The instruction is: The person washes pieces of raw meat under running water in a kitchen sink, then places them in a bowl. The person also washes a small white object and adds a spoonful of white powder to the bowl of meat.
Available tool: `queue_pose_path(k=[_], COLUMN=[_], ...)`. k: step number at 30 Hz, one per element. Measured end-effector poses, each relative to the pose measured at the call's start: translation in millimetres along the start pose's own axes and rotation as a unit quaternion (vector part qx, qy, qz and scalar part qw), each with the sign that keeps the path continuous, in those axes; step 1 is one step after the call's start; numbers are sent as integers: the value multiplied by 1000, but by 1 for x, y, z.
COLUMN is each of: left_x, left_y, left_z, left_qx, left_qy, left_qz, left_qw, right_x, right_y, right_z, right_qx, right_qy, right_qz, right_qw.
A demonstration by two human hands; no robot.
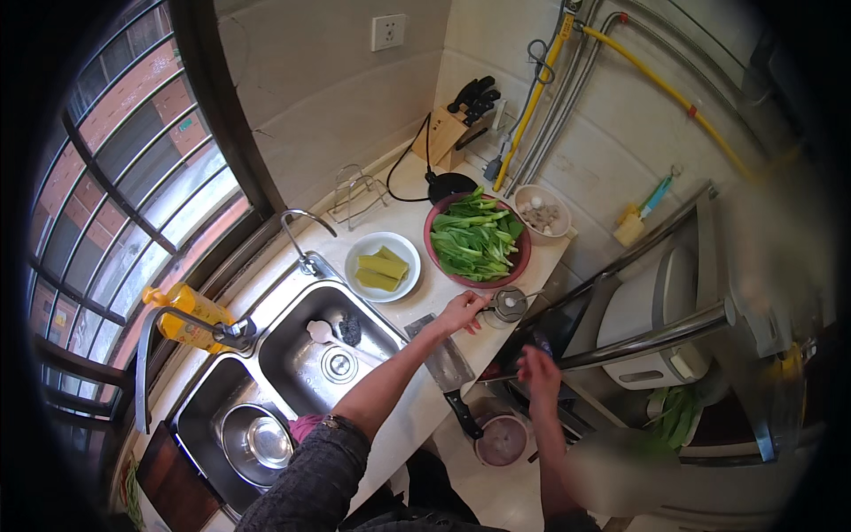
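My left hand (464, 314) reaches over the counter, its fingertips at the dark tab of a small round glass container (510, 306). Something white lies in the container, and a thin handle sticks out on its far side. My right hand (540, 371) is in the air past the counter's edge, its fingers loosely curled and somewhat blurred; nothing shows in it. Below my left forearm lies a cleaver (447, 362), its black handle jutting over the edge. A red basin of leafy greens (475, 239) stands just behind the glass container.
A white bowl of green-yellow slices (382, 266) stands beside the double sink (332, 372). A pinkish bowl (542, 213), knife block (442, 136) and wire rack (359, 193) line the wall. A bucket (500, 440) is on the floor; a metal-railed rack (645, 339) rises at right.
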State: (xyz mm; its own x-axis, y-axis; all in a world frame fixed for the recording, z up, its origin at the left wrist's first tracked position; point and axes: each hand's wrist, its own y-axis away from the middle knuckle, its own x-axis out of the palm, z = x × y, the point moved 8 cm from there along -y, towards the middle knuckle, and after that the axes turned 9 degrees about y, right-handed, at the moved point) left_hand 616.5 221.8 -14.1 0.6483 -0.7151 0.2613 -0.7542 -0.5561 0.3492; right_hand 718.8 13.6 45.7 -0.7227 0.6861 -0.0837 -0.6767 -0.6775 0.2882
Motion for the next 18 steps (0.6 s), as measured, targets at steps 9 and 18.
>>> queue_pose_path(k=[9, 18], left_x=[-4, -2], left_y=[-17, 16], left_z=[14, 6], left_qx=[-11, 59], left_qy=[40, 57], left_qz=[70, 66], left_qw=[997, 994], right_x=[23, 11], right_y=[-154, -140], right_z=[-15, 15], right_qx=[149, 94], right_qy=[-153, -183], right_qz=[60, 65], right_qw=[975, 976])
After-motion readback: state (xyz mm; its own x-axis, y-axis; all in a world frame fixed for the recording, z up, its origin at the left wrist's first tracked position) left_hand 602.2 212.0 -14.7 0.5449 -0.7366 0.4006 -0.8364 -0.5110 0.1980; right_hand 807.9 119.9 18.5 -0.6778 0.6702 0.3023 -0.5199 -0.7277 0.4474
